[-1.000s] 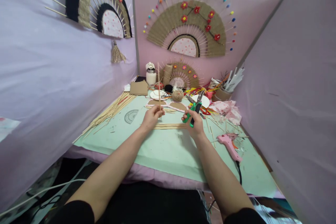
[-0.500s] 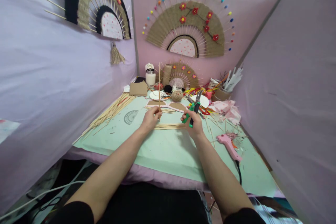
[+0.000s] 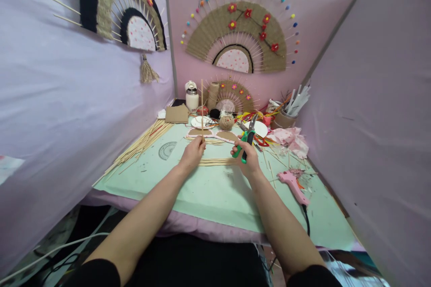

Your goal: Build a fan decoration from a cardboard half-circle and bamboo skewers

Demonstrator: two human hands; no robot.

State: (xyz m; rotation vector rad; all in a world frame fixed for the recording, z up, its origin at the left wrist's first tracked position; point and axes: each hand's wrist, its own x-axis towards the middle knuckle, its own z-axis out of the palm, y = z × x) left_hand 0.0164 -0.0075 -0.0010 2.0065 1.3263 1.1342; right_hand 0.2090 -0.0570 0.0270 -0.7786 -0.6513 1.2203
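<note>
My left hand (image 3: 193, 154) pinches a long thin bamboo stick (image 3: 202, 107) and holds it upright above the green cutting mat (image 3: 208, 193). My right hand (image 3: 247, 158) is closed round the green handles of a pair of cutters (image 3: 248, 136), blades pointing away from me. A short row of cut bamboo sticks (image 3: 217, 161) lies flat on the mat between my two hands.
A pile of long bamboo sticks (image 3: 141, 143) lies along the mat's left side. A pink glue gun (image 3: 292, 184) lies at the right. A twine ball (image 3: 226, 122), a white jar (image 3: 192, 96), pink fabric (image 3: 289, 136) and a small fan crowd the back. Purple partitions enclose the desk.
Both hands have barely shifted; the upright stick and the cutters stay in hand, and the view has tilted slightly.
</note>
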